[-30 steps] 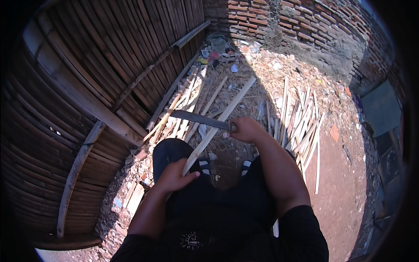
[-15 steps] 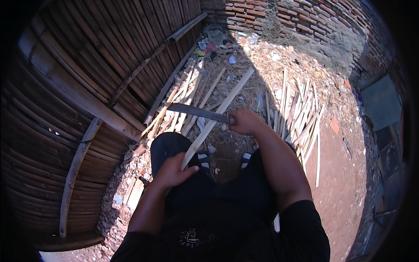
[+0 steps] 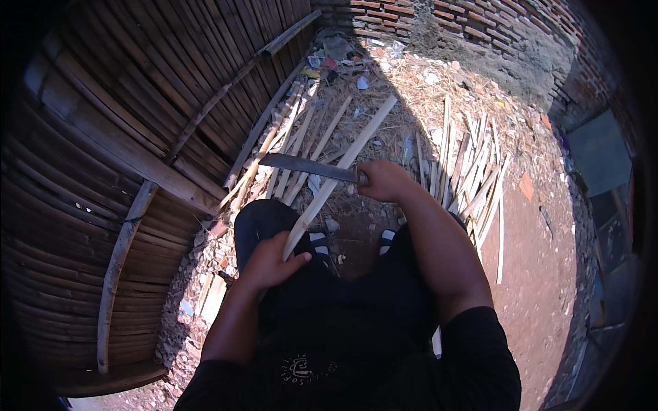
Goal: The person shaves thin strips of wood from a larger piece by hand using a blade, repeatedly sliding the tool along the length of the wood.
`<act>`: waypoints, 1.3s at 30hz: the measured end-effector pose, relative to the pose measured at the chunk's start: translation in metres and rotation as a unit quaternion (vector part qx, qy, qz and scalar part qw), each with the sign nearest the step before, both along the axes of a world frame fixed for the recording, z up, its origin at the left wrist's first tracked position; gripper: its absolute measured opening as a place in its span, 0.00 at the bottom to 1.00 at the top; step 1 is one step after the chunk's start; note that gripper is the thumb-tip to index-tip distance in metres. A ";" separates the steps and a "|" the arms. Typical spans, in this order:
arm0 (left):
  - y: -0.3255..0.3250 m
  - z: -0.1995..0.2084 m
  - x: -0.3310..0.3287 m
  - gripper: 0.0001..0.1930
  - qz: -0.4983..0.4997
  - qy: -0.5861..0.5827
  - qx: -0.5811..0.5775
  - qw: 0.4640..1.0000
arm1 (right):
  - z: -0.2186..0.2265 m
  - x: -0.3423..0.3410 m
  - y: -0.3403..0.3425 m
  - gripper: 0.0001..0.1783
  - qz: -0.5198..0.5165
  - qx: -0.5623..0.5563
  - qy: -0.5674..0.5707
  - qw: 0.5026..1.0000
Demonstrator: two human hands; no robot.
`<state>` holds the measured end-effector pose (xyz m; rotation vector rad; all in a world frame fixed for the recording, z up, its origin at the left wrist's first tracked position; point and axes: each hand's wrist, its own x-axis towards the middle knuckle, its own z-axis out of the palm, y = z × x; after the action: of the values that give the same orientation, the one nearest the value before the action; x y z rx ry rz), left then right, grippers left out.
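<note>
My left hand (image 3: 271,262) is closed round the near end of a long, pale bamboo strip (image 3: 354,151), close to my left knee. The strip slants away from me, up and to the right. My right hand (image 3: 381,182) grips the handle of a machete (image 3: 308,166), its dark blade pointing left. The blade lies across the strip around its middle; I cannot tell whether its edge bites into it. Most of the handle is hidden in my fist.
A dark bamboo-slat wall (image 3: 137,82) stands on the left, a brick wall (image 3: 473,27) at the back. Split bamboo strips (image 3: 473,171) lie heaped on the right, and more strips (image 3: 291,137) lie along the left wall. Straw and litter cover the ground beyond my feet.
The view has shifted slightly. My hands, the machete and the bamboo strip keep nearly the same positions relative to one another, with the blade still across the strip.
</note>
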<state>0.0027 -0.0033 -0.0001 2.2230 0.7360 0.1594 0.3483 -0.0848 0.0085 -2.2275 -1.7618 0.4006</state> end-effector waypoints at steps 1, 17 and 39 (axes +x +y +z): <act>0.000 0.000 0.000 0.26 0.001 0.003 -0.002 1.000 | -0.001 0.000 0.000 0.23 -0.002 0.000 -0.001 1.000; -0.002 0.002 0.002 0.27 0.004 0.012 0.001 1.000 | -0.004 0.002 -0.001 0.24 0.005 -0.001 -0.009 1.000; -0.003 0.008 0.003 0.27 0.012 0.036 -0.008 0.999 | 0.005 0.003 -0.002 0.26 -0.002 -0.031 -0.018 0.999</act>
<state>0.0059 -0.0064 0.0081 2.2147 0.8004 0.0864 0.3511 -0.0866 0.0131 -2.2935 -1.7861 0.4231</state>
